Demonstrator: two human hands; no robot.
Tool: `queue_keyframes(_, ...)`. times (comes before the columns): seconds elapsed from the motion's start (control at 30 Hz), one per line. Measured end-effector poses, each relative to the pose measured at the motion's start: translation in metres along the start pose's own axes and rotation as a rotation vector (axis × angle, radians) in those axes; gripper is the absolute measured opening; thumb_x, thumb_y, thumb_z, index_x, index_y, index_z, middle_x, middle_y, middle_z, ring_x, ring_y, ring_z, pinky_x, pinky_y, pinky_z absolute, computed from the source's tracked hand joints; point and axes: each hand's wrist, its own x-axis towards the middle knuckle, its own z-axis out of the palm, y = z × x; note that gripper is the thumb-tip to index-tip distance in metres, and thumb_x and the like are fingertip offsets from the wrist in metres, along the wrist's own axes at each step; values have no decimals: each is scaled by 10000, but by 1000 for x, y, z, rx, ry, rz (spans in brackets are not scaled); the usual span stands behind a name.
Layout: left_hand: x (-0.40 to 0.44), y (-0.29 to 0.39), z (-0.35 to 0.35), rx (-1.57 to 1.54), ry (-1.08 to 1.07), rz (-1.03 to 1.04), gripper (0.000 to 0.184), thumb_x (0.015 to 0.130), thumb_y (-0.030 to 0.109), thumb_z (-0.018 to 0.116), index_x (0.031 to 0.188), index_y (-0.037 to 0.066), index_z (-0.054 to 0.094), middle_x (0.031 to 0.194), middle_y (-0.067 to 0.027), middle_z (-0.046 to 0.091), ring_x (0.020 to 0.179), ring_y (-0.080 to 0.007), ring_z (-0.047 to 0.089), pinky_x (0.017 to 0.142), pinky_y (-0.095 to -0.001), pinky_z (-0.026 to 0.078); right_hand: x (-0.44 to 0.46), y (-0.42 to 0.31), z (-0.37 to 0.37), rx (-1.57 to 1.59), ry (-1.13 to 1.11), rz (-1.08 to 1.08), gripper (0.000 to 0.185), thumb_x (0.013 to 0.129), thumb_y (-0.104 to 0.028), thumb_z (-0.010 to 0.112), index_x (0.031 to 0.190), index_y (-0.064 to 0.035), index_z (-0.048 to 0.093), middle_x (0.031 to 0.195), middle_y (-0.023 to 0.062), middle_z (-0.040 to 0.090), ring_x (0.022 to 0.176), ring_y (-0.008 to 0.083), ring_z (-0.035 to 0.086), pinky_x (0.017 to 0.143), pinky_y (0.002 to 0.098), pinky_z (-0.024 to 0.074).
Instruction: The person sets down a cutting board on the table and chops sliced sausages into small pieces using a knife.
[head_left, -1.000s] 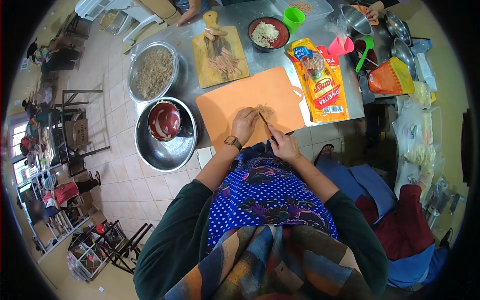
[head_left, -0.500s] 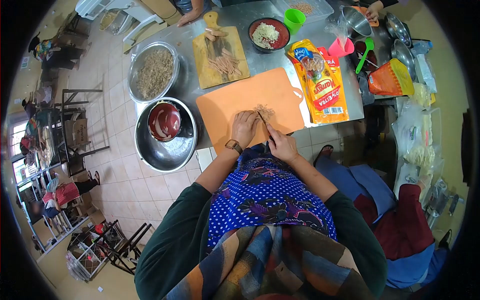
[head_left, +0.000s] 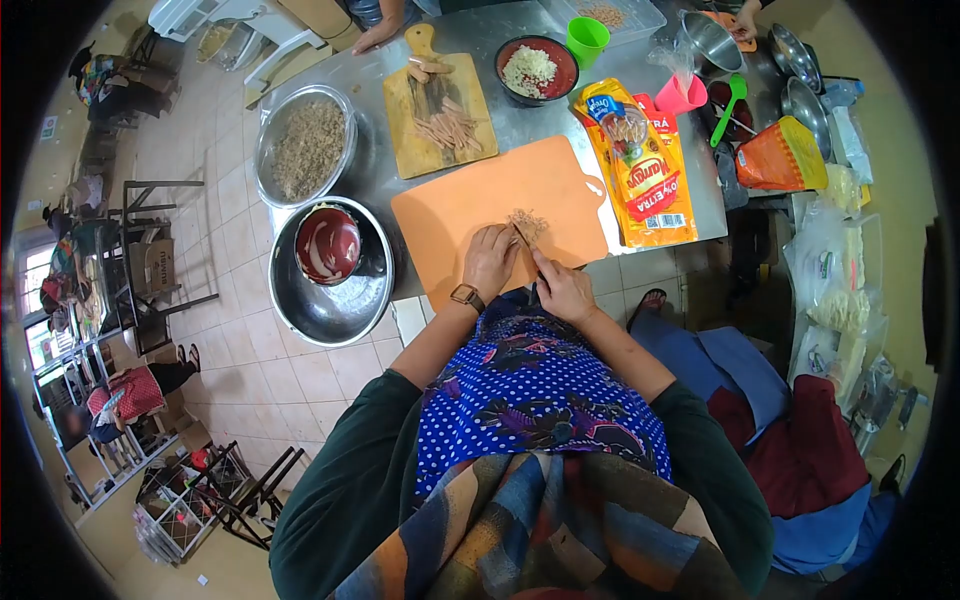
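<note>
My right hand (head_left: 567, 295) is closed around the handle of a knife (head_left: 523, 238), its blade reaching down to the orange cutting board (head_left: 440, 210). Beside the blade, my left hand (head_left: 490, 258) rests on the board with its fingers bent and pressed together; whatever is under them is hidden. A small heap of finely chopped light-brown food (head_left: 530, 224) lies against the knife tip. Beyond the orange board is a wooden paddle board (head_left: 404, 130) carrying pinkish sausage-like strips (head_left: 450, 127) and a few larger pieces.
To the left are a metal bowl of brown minced food (head_left: 310, 145) and a metal basin (head_left: 340, 310) holding a red bowl (head_left: 328, 245). A bowl of white chopped bits (head_left: 530, 72), a green cup (head_left: 587, 42) and yellow-orange packets (head_left: 645, 180) sit beyond. Other people's hands (head_left: 377, 33) are at the far edge.
The knife blade and my right hand have shifted very slightly. My left hand stays in nearly the same place on the board.
</note>
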Motion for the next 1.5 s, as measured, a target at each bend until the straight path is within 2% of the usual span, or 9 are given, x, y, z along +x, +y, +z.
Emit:
queue_keyframes(0.17,0,-1,4,0,64,21,93,784,35,690,874,13,681,928,-96,662,926,-303,617,852,-407,495,0,-1,-1,7,40,-9,623,808,-131,594,1407,-62,436,861,130,649,713,296,664,609,409,537)
queue_keyframes(0.27,0,-2,4,1,83,25,71,774,20,680,844,20,695,906,-88,670,917,-294,621,846,-398,498,-1,-4,-6,33,-6,-19,620,815,-131,591,1410,-65,431,865,130,652,715,298,663,618,413,537)
queue_keyframes(0.67,-1,-4,9,-59,124,-40,90,752,7,701,839,28,703,906,-95,680,911,-298,620,831,-393,496,13,6,15,-33,4,-92,631,817,-130,607,1422,-92,436,896,119,670,721,306,658,635,430,533)
queue_keyframes(0.9,-2,-6,10,-57,119,-80,85,754,28,721,827,35,681,872,-104,670,861,-303,612,805,-398,484,-23,6,2,51,-47,-41,655,824,-139,585,1445,-82,384,916,140,664,717,325,662,631,441,541)
queue_keyframes(1.1,-2,-7,7,-18,100,-33,87,756,23,707,835,35,671,876,-106,667,861,-302,612,792,-396,492,-7,1,-6,71,-28,-1,638,827,-135,594,1437,-109,410,927,124,668,737,301,671,624,420,545)
queue_keyframes(1.2,-2,-6,10,-30,110,-28,77,761,24,699,833,32,673,890,-106,665,871,-304,614,793,-396,496,-6,0,-4,86,18,-66,626,823,-141,605,1423,-110,431,917,116,669,744,294,670,623,416,545)
queue_keyframes(1.3,-2,-5,6,-21,92,-42,80,762,22,694,840,30,676,899,-107,664,883,-308,616,802,-399,498,-2,-2,1,74,-7,-43,644,805,-130,648,1417,-112,449,907,98,669,768,284,665,646,391,549)
queue_keyframes(1.37,-3,-5,7,-17,95,-38,84,765,19,691,847,28,677,904,-114,663,887,-313,617,806,-401,499,2,-1,5,81,53,-91,633,804,-129,641,1408,-99,455,903,107,670,773,295,665,653,407,547)
queue_keyframes(1.5,-4,-5,8,-35,72,-54,71,786,38,679,855,24,675,917,-121,653,896,-323,602,817,-407,491,8,3,15,-13,18,-103,611,826,-149,589,1412,-85,426,922,128,675,744,313,671,650,434,541)
